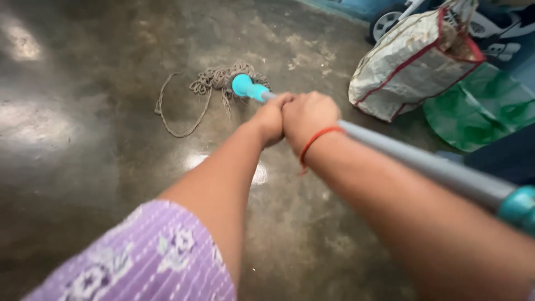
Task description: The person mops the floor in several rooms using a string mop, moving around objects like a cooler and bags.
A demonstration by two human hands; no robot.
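Both of my hands grip a mop's grey handle [423, 161], side by side near its lower end. My left hand [269, 119] is the one closer to the mop head; my right hand [307, 116], with a red thread around its wrist, sits just behind it. A turquoise socket [245, 87] joins the handle to the stringy grey-brown mop head [220, 78], which lies spread on the wet, shiny concrete floor [83, 139]. One long strand loops out to the left. A turquoise grip [518, 207] shows on the handle at the right edge.
A white woven sack with red trim [407, 67] stands at the upper right, beside a green plastic sheet or tub [482, 108]. Behind them are a small wheel [385, 23] and blue objects. My left sleeve is purple with a flower pattern [150, 262].
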